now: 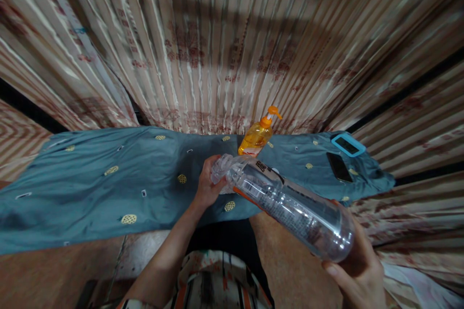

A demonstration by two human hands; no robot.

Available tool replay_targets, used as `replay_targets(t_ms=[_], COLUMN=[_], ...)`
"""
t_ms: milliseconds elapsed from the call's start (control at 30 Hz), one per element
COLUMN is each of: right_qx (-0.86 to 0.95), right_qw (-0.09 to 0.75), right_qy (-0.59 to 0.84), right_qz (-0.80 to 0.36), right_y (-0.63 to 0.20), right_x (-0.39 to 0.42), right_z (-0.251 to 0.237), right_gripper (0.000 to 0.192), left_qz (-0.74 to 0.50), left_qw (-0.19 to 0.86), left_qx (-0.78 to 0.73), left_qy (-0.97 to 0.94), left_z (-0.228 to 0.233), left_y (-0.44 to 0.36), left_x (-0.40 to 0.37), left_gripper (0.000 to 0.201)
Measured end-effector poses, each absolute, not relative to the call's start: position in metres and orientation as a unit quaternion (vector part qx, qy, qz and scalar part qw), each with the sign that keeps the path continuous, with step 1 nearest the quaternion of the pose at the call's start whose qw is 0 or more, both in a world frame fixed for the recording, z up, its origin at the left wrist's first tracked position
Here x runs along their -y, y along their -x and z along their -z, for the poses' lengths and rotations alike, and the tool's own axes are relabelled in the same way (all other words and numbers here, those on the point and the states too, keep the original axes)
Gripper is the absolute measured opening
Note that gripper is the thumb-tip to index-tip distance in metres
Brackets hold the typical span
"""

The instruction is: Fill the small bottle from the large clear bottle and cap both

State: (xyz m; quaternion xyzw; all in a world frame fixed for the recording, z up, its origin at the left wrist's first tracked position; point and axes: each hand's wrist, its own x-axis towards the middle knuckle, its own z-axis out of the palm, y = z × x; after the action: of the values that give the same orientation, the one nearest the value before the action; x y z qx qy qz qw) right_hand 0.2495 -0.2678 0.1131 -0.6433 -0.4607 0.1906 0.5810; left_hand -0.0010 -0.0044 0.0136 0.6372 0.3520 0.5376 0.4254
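Note:
A large clear plastic bottle [286,198] with printed lettering and an orange stripe lies slanted across my front, its neck to the left and its base at the lower right. My right hand [358,265] is wrapped round the base end. At the neck end, my left hand [209,184] is closed on a clear plastic piece [222,166]. Whether this piece is a separate small container or part of the bottle's neck, I cannot tell. Just beyond the neck stands a pump bottle [255,137] of orange-yellow liquid with an orange pump head.
A blue-green cloth [145,169] with a pineapple pattern covers the long surface. On its right side lie a dark phone [339,167] and a light-blue framed device [348,145]. Pleated patterned curtains [217,48] hang behind and at both sides.

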Motion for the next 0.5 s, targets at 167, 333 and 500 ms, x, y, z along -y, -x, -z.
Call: replay_targets(t_ms=[167, 333, 500], right_qx=[0.488, 0.481, 0.476], right_qw=[0.568, 0.578, 0.577], right_qy=[0.636, 0.633, 0.637], right_qz=[-0.186, -0.186, -0.187], right_y=[-0.2563, -0.2506, -0.2499], right_x=[0.2689, 0.267, 0.2663], right_z=[-0.1117, -0.1175, -0.1206], right_gripper=[0.091, 0.089, 0.09], left_qz=[-0.531, -0.532, -0.533], left_qw=[0.428, 0.423, 0.423], left_qx=[-0.357, -0.361, -0.362], left_qy=[-0.639, -0.639, -0.637], left_z=[-0.0144, -0.0159, -0.0169], left_y=[0.0017, 0.0012, 0.0012], left_x=[0.0049, 0.0052, 0.0058], left_gripper=[0.063, 0.064, 0.064])
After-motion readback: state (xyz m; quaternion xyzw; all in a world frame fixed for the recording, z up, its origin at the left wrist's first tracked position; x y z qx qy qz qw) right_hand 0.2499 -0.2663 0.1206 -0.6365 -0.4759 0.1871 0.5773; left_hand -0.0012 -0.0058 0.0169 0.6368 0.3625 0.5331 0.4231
